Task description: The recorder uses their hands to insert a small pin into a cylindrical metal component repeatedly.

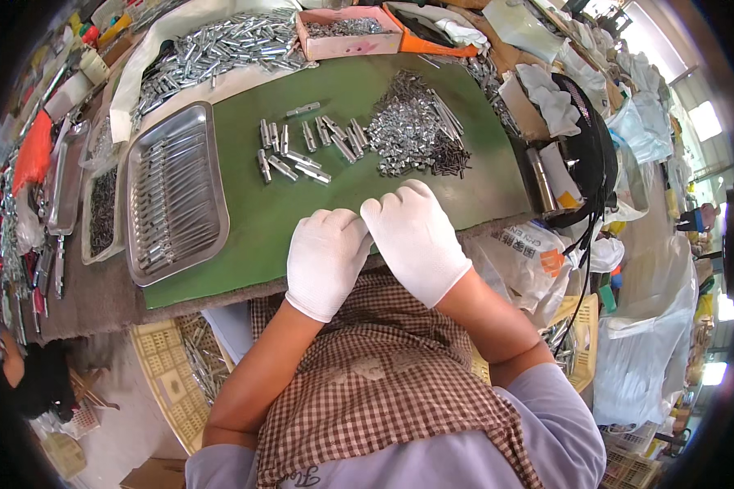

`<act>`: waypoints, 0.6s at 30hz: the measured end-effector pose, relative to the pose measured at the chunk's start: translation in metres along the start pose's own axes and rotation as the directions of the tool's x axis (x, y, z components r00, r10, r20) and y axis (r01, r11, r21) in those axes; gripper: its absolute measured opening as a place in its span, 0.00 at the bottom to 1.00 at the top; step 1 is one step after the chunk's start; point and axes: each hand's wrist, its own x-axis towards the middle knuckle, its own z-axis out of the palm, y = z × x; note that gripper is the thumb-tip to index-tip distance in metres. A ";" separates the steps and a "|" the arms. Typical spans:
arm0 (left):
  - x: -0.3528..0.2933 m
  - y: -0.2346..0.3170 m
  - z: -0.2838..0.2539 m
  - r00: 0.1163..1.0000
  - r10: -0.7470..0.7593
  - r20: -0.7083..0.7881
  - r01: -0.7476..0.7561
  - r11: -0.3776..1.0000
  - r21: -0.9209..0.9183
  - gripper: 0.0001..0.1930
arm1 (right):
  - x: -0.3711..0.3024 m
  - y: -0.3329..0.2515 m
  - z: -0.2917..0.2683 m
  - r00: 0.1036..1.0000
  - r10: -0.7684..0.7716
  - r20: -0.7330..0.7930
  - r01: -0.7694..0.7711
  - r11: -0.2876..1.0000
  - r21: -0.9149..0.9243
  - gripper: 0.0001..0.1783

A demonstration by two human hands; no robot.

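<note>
My left hand (326, 261) and my right hand (416, 240), both in white knit gloves, meet over the near edge of the green work mat (269, 236). Fingers of both are curled and pressed together at the tips. Whatever they pinch is hidden by the gloves. Just beyond them lie several loose silver metal cylinders (310, 171). To their right is a heap of small silver metal pieces (404, 130), with dark little screw-like pins (451, 156) at its near edge and a few long thin rods (447, 114) alongside.
Left on the mat stands a steel tray (220, 208) with a row of slender metal parts. Behind are a big pile of silver cylinders (228, 49), a pink box (351, 45) of small parts and an orange box (432, 33). A black mesh-like object (583, 147) borders the right side.
</note>
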 end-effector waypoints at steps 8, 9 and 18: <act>-0.003 0.001 0.006 0.996 0.006 -0.093 -0.010 0.999 -0.048 0.06 | -0.010 0.008 0.005 0.997 0.047 -0.061 -0.039 0.993 0.114 0.02; -0.003 0.001 0.006 0.993 0.021 -0.117 -0.027 0.998 -0.050 0.06 | -0.013 0.010 0.005 0.998 0.038 -0.044 -0.034 0.995 0.099 0.02; 0.002 0.010 -0.005 0.996 -0.077 -0.046 0.073 0.994 -0.082 0.10 | -0.034 0.023 0.008 0.942 0.274 -0.194 -0.172 0.890 0.422 0.12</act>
